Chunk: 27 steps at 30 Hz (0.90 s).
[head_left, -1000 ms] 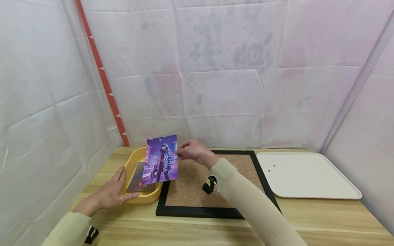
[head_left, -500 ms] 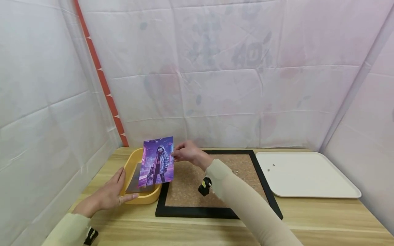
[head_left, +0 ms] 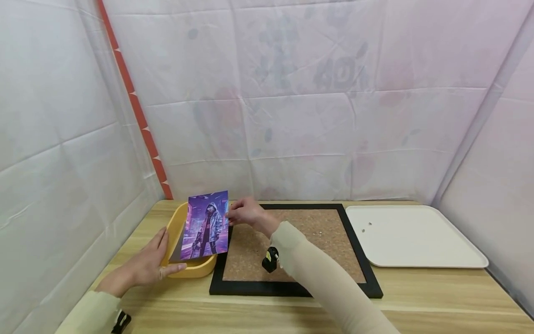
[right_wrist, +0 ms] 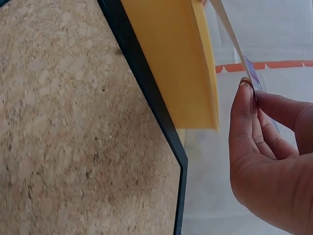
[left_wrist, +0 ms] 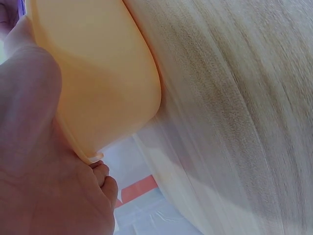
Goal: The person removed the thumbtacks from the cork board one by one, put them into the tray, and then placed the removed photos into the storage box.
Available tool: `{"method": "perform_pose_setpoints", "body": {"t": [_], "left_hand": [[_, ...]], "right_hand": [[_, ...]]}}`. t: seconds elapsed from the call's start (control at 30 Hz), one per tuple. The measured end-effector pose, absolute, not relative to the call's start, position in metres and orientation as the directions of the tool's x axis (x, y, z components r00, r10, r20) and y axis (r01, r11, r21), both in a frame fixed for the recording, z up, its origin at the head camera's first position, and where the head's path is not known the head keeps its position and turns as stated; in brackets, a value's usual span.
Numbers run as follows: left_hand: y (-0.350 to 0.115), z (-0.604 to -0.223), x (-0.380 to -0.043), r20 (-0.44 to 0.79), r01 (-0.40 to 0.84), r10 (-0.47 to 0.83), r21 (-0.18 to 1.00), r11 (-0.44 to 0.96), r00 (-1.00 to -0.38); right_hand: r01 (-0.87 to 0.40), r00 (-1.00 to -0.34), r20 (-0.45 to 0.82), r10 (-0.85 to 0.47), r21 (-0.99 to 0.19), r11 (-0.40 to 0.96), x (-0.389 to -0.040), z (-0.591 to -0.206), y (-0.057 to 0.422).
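My right hand (head_left: pixel 250 215) pinches the right edge of a purple picture card (head_left: pixel 205 226) between thumb and fingers. The card shows a hooded figure in a silver jacket. It leans over a yellow bin (head_left: pixel 177 224), covering much of its inside. A strip of a dark flat sheet (head_left: pixel 177 248) shows in the bin beside the card. My left hand (head_left: pixel 146 262) rests at the bin's near left corner, its fingers straight along the left side and thumb over the near rim. In the left wrist view its fingertips (left_wrist: pixel 101 172) touch the yellow rim.
A black-framed cork board (head_left: pixel 292 250) lies right of the bin, with tiny pale bits on it, partly under my right forearm. Farther right sits a cream tray (head_left: pixel 421 236) with two small bits (head_left: pixel 366 227). White sheeting (head_left: pixel 292 125) walls the table behind and at the sides.
My right hand has moved left and slightly down with the picture card, which now covers more of the bin and the dark sheet. The left hand has stayed at the bin's corner.
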<state>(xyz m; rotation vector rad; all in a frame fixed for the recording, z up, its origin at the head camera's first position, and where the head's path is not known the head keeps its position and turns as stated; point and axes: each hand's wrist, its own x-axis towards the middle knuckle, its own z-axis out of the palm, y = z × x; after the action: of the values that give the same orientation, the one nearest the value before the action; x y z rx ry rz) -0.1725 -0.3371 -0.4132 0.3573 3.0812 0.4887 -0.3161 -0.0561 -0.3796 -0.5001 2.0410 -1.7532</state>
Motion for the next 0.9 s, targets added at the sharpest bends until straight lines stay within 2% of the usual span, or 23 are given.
{"method": "perform_pose_setpoints", "body": {"t": [0.8, 0.9], "left_hand": [[-0.336, -0.410, -0.171, 0.001, 0.197, 0.206, 0.294, 0.935, -0.979], [-0.336, -0.409, -0.171, 0.000, 0.195, 0.204, 0.298, 0.935, -0.979]], "right_hand": [[0.016, -0.900, -0.059, -0.432, -0.995, 0.103, -0.303, -0.396, -0.096], [-0.011, -0.904, -0.046, -0.425, -0.991, 0.131, -0.302, -0.397, -0.100]]}}
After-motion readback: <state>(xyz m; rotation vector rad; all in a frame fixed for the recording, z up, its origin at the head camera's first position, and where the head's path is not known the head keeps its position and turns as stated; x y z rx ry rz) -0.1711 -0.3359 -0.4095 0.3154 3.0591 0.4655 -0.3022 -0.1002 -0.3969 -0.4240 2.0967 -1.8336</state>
